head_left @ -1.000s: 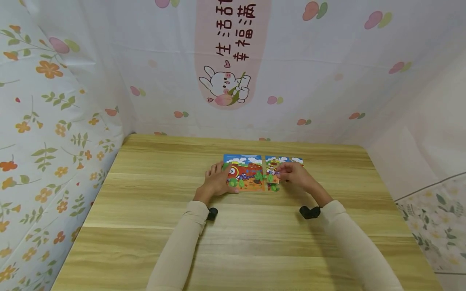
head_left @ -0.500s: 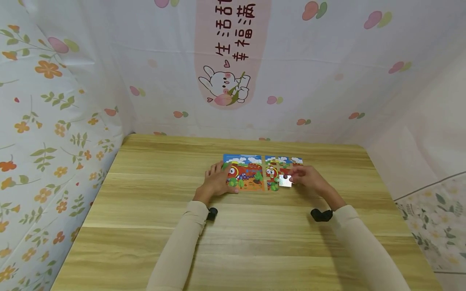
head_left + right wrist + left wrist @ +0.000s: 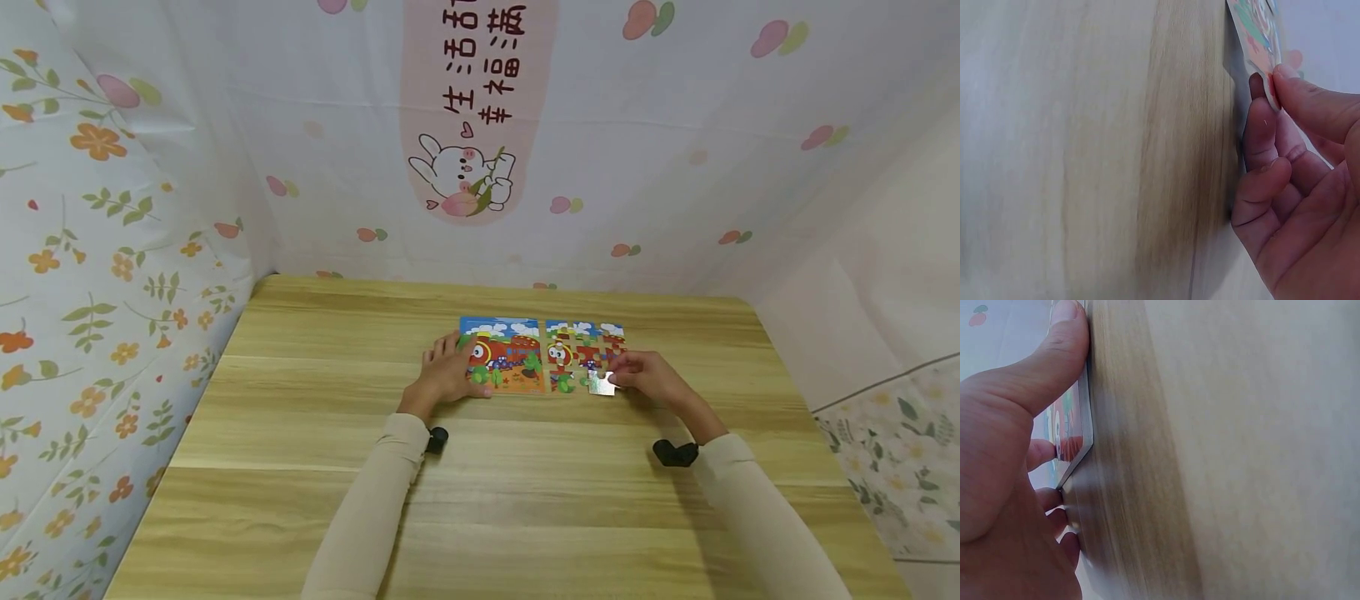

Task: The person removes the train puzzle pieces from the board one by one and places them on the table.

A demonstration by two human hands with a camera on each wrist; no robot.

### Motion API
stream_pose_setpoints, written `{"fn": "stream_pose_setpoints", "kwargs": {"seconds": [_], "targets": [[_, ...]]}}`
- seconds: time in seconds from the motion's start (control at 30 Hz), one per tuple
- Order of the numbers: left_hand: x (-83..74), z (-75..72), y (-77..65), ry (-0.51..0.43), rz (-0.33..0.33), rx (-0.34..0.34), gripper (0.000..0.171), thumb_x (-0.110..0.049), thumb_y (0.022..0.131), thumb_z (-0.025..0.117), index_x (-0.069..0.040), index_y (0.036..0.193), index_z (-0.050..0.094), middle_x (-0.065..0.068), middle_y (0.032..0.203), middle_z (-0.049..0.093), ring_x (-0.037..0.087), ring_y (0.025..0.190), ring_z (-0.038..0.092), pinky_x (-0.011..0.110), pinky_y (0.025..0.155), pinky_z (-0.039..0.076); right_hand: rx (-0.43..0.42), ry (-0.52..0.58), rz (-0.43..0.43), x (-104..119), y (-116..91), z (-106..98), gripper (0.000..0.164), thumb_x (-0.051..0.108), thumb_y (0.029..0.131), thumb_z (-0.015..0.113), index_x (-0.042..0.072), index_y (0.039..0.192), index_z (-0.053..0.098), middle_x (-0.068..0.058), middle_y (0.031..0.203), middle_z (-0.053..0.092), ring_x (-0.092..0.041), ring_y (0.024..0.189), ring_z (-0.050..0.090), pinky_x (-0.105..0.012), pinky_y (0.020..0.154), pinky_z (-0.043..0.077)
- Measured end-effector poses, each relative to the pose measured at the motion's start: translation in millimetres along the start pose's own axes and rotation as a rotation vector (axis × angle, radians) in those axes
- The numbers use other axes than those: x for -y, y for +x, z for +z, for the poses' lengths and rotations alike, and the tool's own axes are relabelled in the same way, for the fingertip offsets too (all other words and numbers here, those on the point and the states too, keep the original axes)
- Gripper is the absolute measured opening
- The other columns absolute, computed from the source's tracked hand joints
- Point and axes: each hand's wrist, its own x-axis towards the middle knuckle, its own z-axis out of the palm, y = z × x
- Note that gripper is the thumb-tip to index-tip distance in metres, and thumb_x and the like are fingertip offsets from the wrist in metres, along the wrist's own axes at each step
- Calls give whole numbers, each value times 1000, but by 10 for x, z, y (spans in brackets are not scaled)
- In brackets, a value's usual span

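My left hand (image 3: 446,372) rests at the left side of a colourful picture card (image 3: 510,358), which shows a red cartoon character under a blue sky. In the left wrist view, the thumb lies along the card's near edge and the spread fingers touch its left side. To the right of the card lies a partly joined jigsaw puzzle (image 3: 573,333) with a similar picture. My right hand (image 3: 651,379) pinches a jigsaw piece (image 3: 602,383) between thumb and index finger. Glare whitens the piece in the head view. It is at the puzzle's lower row, right of the lower-left corner piece (image 3: 561,382).
A wood-grain table (image 3: 480,492) carries everything. Behind it hangs a white patterned cloth (image 3: 337,167) with a rabbit print, and a floral cloth (image 3: 105,317) hangs on the left. Black wrist cameras (image 3: 675,452) sit on both wrists.
My right hand has moved to the right and towards the near edge with the jigsaw piece, away from the puzzle's left column. The left hand has stayed in place.
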Motion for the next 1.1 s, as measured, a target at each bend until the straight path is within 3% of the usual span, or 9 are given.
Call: {"fn": "stream_pose_setpoints", "kwargs": {"seconds": [0.33,0.77,1.1], "targets": [[12,11,11,9,-5,0,105,-54,82,75,-20,161,16,14,166,3,37,150,8,56,114,17,10,-64,-27,93,12,38,16,12,98,63,-4,104,66,-10,89,68,-18,79,60,-27,67,49],[9,2,17,8,-7,8,105,-55,82,75,-22,161,15,13,166,2,36,151,7,56,115,17,-68,-233,-77,164,35,102,9,11,94,68,2,93,67,-7,84,66,-16,76,55,-28,70,44],[8,14,13,11,-3,-1,104,-54,82,76,-20,161,17,15,166,5,37,150,9,57,115,17,-86,-272,-66,162,38,132,11,13,91,71,4,94,67,-5,84,67,-16,77,58,-31,73,45]]}}
